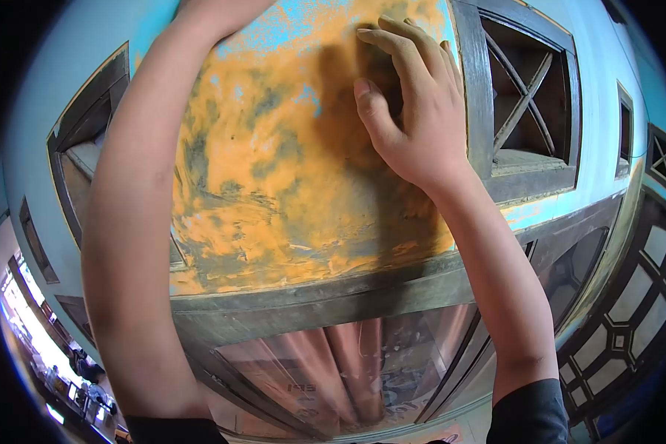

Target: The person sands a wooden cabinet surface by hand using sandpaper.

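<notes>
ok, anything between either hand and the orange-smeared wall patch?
Nothing visible between right hand and wall patch; the crossed bars are off to the side. Left hand is cut off up top, can't tell there.

In the head view, a left hand [226, 13] is cut off by the top edge while a right hand [418, 111] spreads its curved fingers before an orange-and-grey patched wall [251, 185], left of a dark wooden frame [479, 96] with crossed bars and above a curtained glass pane [348, 362].
</notes>
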Motion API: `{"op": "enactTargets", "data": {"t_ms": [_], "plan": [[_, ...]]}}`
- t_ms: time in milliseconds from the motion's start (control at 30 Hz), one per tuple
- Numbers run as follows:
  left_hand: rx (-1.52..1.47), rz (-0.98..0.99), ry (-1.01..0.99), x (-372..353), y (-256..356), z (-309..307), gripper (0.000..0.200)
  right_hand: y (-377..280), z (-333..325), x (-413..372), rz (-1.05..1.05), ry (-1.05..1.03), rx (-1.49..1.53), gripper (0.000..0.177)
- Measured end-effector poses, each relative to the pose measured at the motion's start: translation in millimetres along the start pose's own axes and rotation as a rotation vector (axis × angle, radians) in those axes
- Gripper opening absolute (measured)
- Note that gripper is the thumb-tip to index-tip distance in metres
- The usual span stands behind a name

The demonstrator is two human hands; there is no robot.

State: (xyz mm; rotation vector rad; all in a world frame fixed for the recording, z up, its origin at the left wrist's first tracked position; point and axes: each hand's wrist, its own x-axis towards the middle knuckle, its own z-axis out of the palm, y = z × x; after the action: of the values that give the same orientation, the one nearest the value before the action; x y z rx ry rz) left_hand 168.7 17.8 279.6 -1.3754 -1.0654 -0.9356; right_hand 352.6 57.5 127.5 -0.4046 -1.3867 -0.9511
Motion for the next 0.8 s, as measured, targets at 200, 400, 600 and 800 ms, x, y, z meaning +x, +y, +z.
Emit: {"op": "enactTargets", "data": {"t_ms": [200, 400, 600, 800], "plan": [[0.240, 0.266, 0.088, -41.9, 14.4, 32.0, 0.070, 1.5, -3.4, 1.6, -0.006, 0.087, 0.077, 0.045], [0.112, 0.064, -0.063, -25.8, -0.6, -13.5, 0.065, 4.0, -0.5, -0.9, 0.029, 0.060, 0.028, 0.046], [0.131, 0.047, -0.056, -32.1, -1.6, -9.7, 0.067, 2.3, -2.1, -0.5, 0.008, 0.070, -0.022, 0.047], [0.204, 0.183, -0.104, -71.9, -0.8, -10.1, 0.069, 0.5, -1.3, -0.8, 0.019, 0.055, -0.023, 0.047]]}}
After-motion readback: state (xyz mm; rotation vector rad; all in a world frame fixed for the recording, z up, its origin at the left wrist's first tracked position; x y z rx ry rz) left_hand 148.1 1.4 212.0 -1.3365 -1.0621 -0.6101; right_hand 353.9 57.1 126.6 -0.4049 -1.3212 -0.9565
